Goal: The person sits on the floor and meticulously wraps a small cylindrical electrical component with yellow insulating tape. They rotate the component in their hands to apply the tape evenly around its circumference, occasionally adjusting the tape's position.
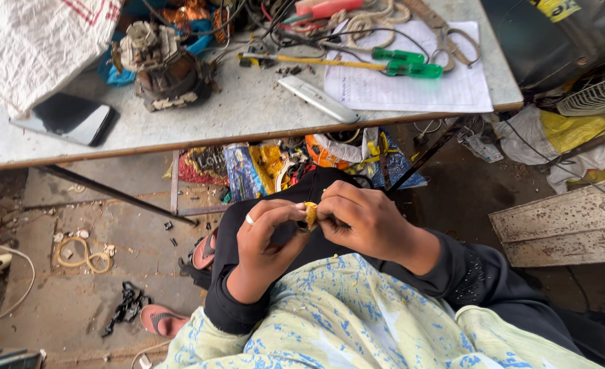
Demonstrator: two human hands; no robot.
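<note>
head view | step: both hands pinch one small yellow piece (310,214) over the lap, below the counter (248,113) edge; left hand (265,239) grips its side, right hand (360,220) its other edge | next, I judge: steady fingertip hold needed | count: 2 green-handled screwdrivers (405,63), 1 motor (166,68), 1 phone (66,117), 1 paper sheet (411,89)

A dark, flat phone (66,116) lies screen-up at the table's left edge, its glass black and unlit, just beside a white woven sack (32,41) with red stripes. Under the table, crumpled wrappers (248,167) lie in a heap — red, blue and yellow foil. At the top right a yellow label (555,8) sits on a black casing.
</note>
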